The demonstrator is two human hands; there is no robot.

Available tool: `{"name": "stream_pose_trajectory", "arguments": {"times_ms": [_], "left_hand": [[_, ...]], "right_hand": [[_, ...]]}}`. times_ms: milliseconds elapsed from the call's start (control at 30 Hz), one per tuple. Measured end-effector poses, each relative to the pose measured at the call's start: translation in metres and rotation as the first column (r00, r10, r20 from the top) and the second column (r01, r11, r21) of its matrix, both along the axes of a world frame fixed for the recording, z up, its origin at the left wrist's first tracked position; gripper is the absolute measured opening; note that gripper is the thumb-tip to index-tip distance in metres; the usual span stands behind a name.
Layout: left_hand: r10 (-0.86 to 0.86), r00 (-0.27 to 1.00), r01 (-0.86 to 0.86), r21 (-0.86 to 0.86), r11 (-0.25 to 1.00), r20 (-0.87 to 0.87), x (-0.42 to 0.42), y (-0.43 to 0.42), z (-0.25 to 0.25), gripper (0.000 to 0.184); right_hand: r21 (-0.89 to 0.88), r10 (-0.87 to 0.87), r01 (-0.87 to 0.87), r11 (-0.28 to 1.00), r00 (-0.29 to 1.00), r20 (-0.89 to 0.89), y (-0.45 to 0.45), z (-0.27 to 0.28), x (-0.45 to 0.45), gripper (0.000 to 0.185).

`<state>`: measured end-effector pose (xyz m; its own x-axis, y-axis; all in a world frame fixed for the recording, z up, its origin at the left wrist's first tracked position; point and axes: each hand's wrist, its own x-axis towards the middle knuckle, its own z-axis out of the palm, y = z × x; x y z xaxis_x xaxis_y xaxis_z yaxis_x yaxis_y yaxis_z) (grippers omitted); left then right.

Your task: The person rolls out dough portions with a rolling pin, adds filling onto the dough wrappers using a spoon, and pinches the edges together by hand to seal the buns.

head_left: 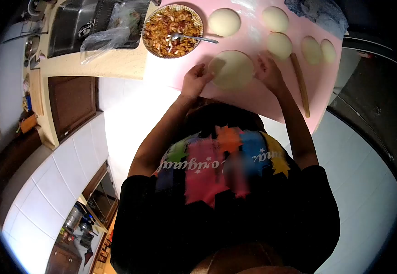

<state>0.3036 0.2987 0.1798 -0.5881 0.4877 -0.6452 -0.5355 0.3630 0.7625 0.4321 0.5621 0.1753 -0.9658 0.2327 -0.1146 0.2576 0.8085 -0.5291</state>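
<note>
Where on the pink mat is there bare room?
Right of the rolling pin, below the rightmost dough round; also a narrow strip between pin and right forearm. Crowded: around the flattened dough, with left hand, right hand and filled dish close.

There are six dough rounds (231, 69), two left and four right, plus one dish (200, 25), one spoon (193, 38) and one rolling pin (301, 86).
</note>
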Motion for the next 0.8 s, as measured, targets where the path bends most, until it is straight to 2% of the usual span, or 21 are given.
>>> {"name": "stream_pose_trajectory", "arguments": {"times_ms": [33,67,100,133,200,267,300,333,400,433,467,500,533,567,600,667,700,733,767,800], "left_hand": [[-0.007,1.000,0.007,-0.001,1.000,-0.002,0.003,0.002,-0.004,0.067],[-0.206,0.926,0.179,-0.111,0.978,-0.318,0.009,0.005,-0.007,0.068],[-0.399,0.716,0.301,-0.263,0.917,-0.573,0.012,0.011,-0.004,0.070],[-0.404,0.712,0.308,-0.263,0.915,-0.574,0.010,0.018,-0.006,0.070],[-0.511,0.512,0.401,-0.334,0.853,-0.691,0.015,0.035,-0.002,0.081],[-0.539,0.470,0.432,-0.350,0.831,-0.699,0.013,0.052,0.003,0.086],[-0.565,0.432,0.454,-0.371,0.810,-0.703,0.015,0.058,0.002,0.090],[-0.563,0.437,0.460,-0.363,0.810,-0.702,0.019,0.062,-0.003,0.090],[-0.532,0.326,0.410,-0.391,0.824,-0.781,0.020,0.071,-0.016,0.098],[-0.527,0.328,0.408,-0.386,0.827,-0.784,0.020,0.076,-0.023,0.098],[-0.569,0.265,0.411,-0.443,0.797,-0.778,0.020,0.080,-0.030,0.103],[-0.609,0.203,0.408,-0.500,0.764,-0.767,0.021,0.082,-0.035,0.108],[-0.608,0.209,0.403,-0.499,0.767,-0.766,0.022,0.085,-0.032,0.108],[-0.648,0.182,0.398,-0.547,0.736,-0.739,0.022,0.088,-0.030,0.107],[-0.689,0.159,0.391,-0.596,0.701,-0.707,0.018,0.085,-0.030,0.106],[-0.676,0.172,0.401,-0.576,0.713,-0.717,0.021,0.085,-0.024,0.100],[-0.661,0.182,0.419,-0.550,0.722,-0.728,0.023,0.087,-0.021,0.094],[-0.662,0.194,0.403,-0.557,0.727,-0.724,0.026,0.089,-0.023,0.094],[-0.650,0.219,0.374,-0.553,0.745,-0.728,0.029,0.092,-0.026,0.084],[-0.638,0.242,0.344,-0.550,0.761,-0.731,0.033,0.095,-0.027,0.075]], "right_hand": [[0.053,0.049,-0.050,0.997,0.998,0.028,-0.003,0.001,0.000,0.065],[0.103,0.095,-0.101,0.990,0.994,0.060,-0.007,0.002,-0.001,0.077],[0.103,0.087,-0.093,0.990,0.994,0.059,-0.013,0.004,-0.003,0.077],[0.097,0.054,-0.064,0.993,0.993,0.101,-0.021,0.002,-0.010,0.083],[0.093,0.003,-0.017,0.996,0.988,0.153,-0.029,0.001,-0.005,0.090],[0.161,0.105,-0.117,0.980,0.991,0.086,-0.027,-0.011,-0.008,0.090],[0.166,0.100,-0.114,0.979,0.991,0.094,-0.024,-0.013,-0.010,0.090],[0.130,0.131,-0.152,0.980,0.979,0.154,-0.021,-0.015,-0.010,0.089],[0.101,0.164,-0.188,0.977,0.964,0.211,-0.018,-0.009,-0.014,0.088],[0.111,0.183,-0.216,0.970,0.951,0.250,-0.021,0.002,-0.019,0.080],[0.116,0.204,-0.247,0.962,0.935,0.291,-0.023,0.009,-0.021,0.072],[0.116,0.211,-0.254,0.960,0.932,0.294,-0.021,0.002,-0.019,0.072],[0.092,0.231,-0.250,0.964,0.956,0.182,-0.017,-0.010,-0.016,0.070],[0.066,0.246,-0.250,0.966,0.967,0.066,-0.012,-0.021,-0.013,0.068],[0.062,0.257,-0.261,0.963,0.964,0.067,-0.013,-0.028,-0.016,0.068],[0.129,0.355,-0.344,0.930,0.932,-0.071,-0.004,-0.036,-0.015,0.055],[0.124,0.370,-0.360,0.925,0.926,-0.076,-0.004,-0.025,-0.018,0.055],[0.038,0.339,-0.342,0.939,0.938,0.070,-0.008,-0.003,-0.024,0.048],[-0.042,0.317,-0.315,0.948,0.923,0.218,-0.007,0.009,-0.028,0.042],[-0.050,0.342,-0.339,0.940,0.915,0.213,-0.003,0.007,-0.029,0.042]]}}
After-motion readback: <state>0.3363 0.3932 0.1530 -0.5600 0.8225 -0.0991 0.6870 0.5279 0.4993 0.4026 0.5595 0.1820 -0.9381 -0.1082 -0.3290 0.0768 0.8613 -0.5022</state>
